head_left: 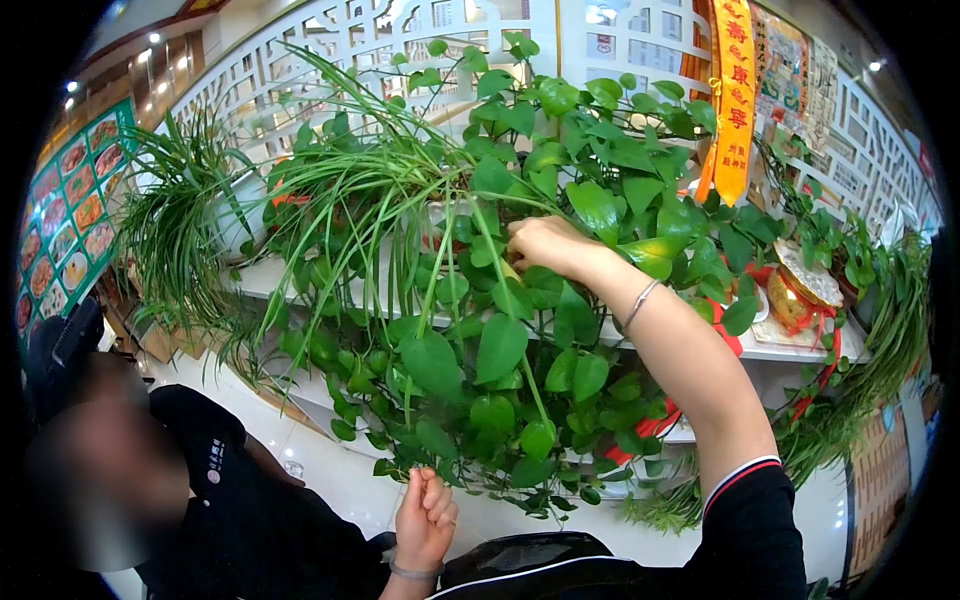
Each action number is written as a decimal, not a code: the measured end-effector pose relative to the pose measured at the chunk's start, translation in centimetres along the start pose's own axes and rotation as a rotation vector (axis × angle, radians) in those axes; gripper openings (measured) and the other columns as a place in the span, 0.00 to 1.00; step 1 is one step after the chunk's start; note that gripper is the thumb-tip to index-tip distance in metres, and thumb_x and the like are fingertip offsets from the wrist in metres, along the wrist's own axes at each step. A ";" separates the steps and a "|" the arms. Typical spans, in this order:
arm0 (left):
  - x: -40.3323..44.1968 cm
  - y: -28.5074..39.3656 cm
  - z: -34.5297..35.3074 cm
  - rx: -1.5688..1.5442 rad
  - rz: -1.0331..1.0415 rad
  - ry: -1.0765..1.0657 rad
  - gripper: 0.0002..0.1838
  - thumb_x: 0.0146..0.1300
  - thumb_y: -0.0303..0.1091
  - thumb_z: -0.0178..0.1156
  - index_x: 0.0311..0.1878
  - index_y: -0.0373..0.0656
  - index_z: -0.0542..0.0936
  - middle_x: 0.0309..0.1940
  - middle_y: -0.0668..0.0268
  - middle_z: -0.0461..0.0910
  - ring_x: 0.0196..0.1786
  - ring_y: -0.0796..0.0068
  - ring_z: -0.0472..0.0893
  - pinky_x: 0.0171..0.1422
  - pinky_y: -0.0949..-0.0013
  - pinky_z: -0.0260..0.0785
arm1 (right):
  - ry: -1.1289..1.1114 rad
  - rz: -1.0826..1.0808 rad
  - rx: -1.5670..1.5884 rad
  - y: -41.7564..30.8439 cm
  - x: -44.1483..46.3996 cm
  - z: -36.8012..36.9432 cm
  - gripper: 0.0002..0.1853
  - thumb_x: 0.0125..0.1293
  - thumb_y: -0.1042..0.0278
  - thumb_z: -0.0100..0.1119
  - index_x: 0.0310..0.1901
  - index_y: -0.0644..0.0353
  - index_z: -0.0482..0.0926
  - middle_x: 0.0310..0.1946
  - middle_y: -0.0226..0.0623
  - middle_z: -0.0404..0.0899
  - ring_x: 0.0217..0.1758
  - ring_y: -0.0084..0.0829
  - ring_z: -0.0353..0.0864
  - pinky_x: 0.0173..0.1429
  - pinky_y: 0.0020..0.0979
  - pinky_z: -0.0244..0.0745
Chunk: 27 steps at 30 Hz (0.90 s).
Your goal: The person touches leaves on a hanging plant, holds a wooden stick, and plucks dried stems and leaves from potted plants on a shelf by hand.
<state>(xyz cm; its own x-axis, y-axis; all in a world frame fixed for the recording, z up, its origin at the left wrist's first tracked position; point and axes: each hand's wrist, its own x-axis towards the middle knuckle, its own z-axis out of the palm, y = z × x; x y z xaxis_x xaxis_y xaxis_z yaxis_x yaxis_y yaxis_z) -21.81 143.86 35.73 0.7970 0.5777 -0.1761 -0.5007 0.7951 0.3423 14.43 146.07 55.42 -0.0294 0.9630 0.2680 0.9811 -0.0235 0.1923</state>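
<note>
My right hand (pixel 545 247) reaches into a large leafy vine (pixel 600 205), beside the base of a spider plant (pixel 430 175). Its fingers are curled, and what they grip among the stems is hidden. Lower down, my left hand (pixel 425 518) is closed in a pinch just below the hanging leaves. Whatever lies between its fingertips is too small to name. Broad heart-shaped leaves (pixel 500 348) and long thin spider plant blades hang between the two hands. Part of a whitish pot (pixel 445 222) shows left of my right hand.
A person in black (pixel 240 490) stands at lower left. The plants rest on a white shelf (pixel 385 290) before a white lattice screen (pixel 360 45). A second spider plant in a pale pot (pixel 238 215) is at left. A gold ornament (pixel 800 290) and orange ribbon (pixel 735 100) are at right.
</note>
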 end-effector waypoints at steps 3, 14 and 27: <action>0.1 0.1 0.1 0.006 -0.001 -0.008 0.16 0.73 0.44 0.39 0.40 0.44 0.73 0.17 0.75 0.57 0.17 0.85 0.53 0.20 0.80 0.47 | 0.014 -0.013 0.042 0.6 0.0 0.3 0.11 0.47 0.63 0.65 0.31 0.59 0.81 0.34 0.38 0.77 0.41 0.42 0.78 0.44 0.39 0.74; 0.4 0.1 0.2 0.003 -0.028 -0.013 0.15 0.72 0.45 0.40 0.39 0.46 0.72 0.18 0.76 0.56 0.18 0.85 0.55 0.20 0.80 0.48 | 0.265 -0.148 -0.396 0.1 0.3 1.7 0.06 0.50 0.69 0.54 0.30 0.60 0.75 0.29 0.34 0.76 0.39 0.35 0.77 0.45 0.32 0.70; 0.6 0.0 1.8 0.056 -0.013 -0.107 0.17 0.73 0.44 0.37 0.44 0.43 0.73 0.18 0.76 0.56 0.19 0.85 0.54 0.22 0.79 0.48 | 0.601 0.333 1.177 -8.2 -2.7 -6.1 0.08 0.61 0.68 0.58 0.34 0.64 0.78 0.25 0.25 0.77 0.27 0.12 0.72 0.31 0.20 0.69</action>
<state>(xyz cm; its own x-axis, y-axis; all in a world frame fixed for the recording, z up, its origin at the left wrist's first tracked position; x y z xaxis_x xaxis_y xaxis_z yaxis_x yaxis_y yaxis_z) -20.72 143.93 37.30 0.8361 0.5423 -0.0828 -0.4729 0.7890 0.3923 5.28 142.06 58.94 0.4566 0.6851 0.5676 0.5305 0.3025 -0.7919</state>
